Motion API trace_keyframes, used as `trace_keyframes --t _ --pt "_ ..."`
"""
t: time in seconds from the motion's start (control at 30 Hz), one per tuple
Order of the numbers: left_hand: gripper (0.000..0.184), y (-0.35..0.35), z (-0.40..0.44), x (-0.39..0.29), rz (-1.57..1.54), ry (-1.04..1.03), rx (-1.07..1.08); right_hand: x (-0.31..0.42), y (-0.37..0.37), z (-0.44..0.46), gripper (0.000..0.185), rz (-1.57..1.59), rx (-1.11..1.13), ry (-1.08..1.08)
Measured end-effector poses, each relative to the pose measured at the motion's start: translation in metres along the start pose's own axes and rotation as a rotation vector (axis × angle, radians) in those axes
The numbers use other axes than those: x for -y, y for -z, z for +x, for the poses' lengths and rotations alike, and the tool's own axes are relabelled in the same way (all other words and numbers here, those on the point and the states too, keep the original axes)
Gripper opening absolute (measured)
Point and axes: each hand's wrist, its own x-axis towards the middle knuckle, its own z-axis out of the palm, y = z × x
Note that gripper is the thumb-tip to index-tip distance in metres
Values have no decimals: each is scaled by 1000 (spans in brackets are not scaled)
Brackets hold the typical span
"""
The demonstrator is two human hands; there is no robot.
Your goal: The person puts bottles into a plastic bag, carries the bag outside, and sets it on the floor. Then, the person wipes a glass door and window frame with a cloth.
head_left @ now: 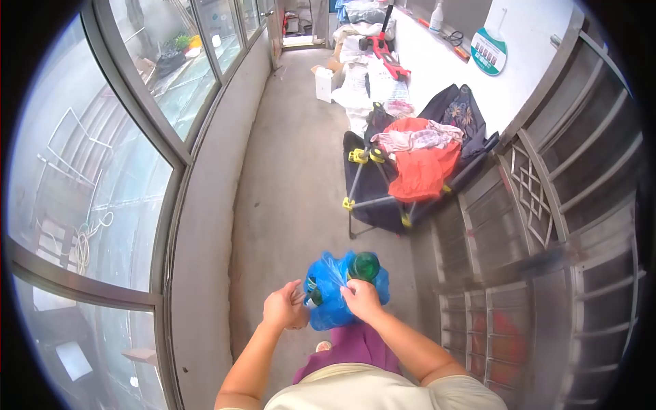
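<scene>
A thin blue plastic bag (329, 314) hangs in front of my body, above the concrete floor. The round end of a green bottle (365, 266) sticks out at its upper right, and another dark green piece (314, 292) shows at its left side. My right hand (362, 298) is closed on the bag's gathered upper part, just below the green bottle. Beside the bag's left edge is my left hand (285, 306), its fingers curled; whether they hold any of the bag is too small to tell.
Ahead on the right stands a folding chair (369, 203) with red cloth (424, 167) over it. Farther off are white sacks (354, 85), a red tool (389, 58) and a cardboard box (324, 83). Windows line the left wall; a barred door (533, 191) is on the right.
</scene>
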Motion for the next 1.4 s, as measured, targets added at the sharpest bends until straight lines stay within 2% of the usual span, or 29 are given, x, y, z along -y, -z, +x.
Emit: trace_keyframes --t 0.07,0.2,0.4,0.57,0.7,0.83,0.97,1.1,1.23,1.33,1.4 --pt "42 12 45 7 47 82 38 13 -11 43 23 44 41 10" --pt "53 35 124 22 18 97 -32 39 -29 146 21 61 99 30" --pt "56 77 236 58 -26 201 -136 75 -56 295 23 52 130 72" --pt "66 95 352 122 -31 123 -73 105 -75 413 24 72 75 -12" --pt "69 126 455 133 -55 93 -46 115 -89 498 23 43 19 -47" --pt "63 146 561 131 -79 -20 35 124 -90 574 23 64 -39 -74" --pt "58 121 666 129 -85 -66 203 117 -85 657 22 105 -63 -98" --pt "54 73 762 126 -129 -162 253 106 -78 740 20 100 -30 -165" --pt "50 39 847 115 -114 -63 394 84 -64 813 22 80 -29 -271" --pt "50 21 905 117 -85 -92 479 55 -64 866 23 53 -40 -350" --pt "51 9 940 115 -117 -9 597 31 -61 899 25 42 -24 -445"
